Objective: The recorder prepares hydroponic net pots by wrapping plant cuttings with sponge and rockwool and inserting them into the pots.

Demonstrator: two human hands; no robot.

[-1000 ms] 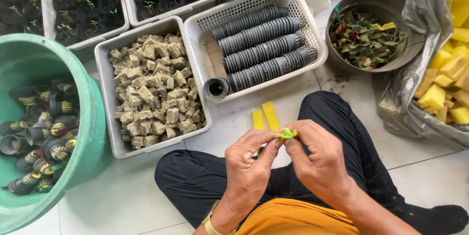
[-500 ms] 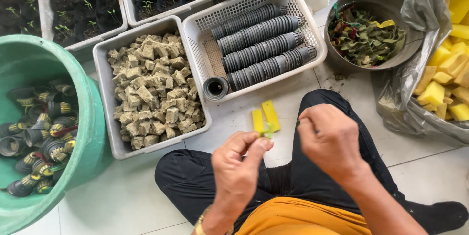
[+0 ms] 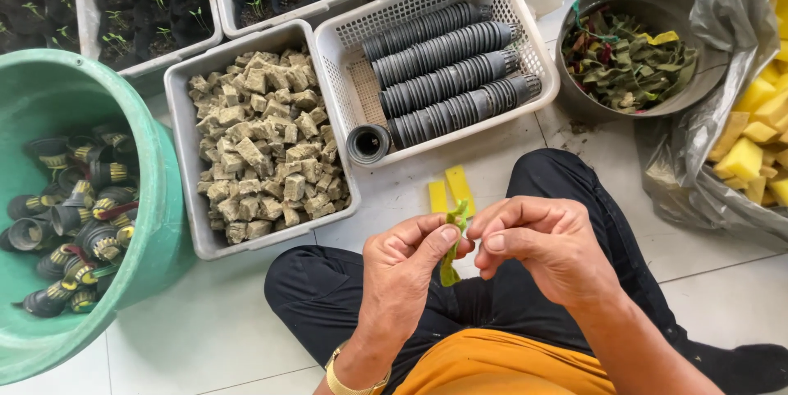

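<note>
so the left hand has a small green leaf cutting pinched between thumb and forefinger, long axis hanging roughly vertical, and the right hand sits just beside it, fingers curled together near the top end, touching or almost.

Green tub, left edge cut off

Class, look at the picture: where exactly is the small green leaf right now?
The green leaf is low in the head view's centre, pinched between the left hand and right hand, just below two yellow strips on the floor.
</note>
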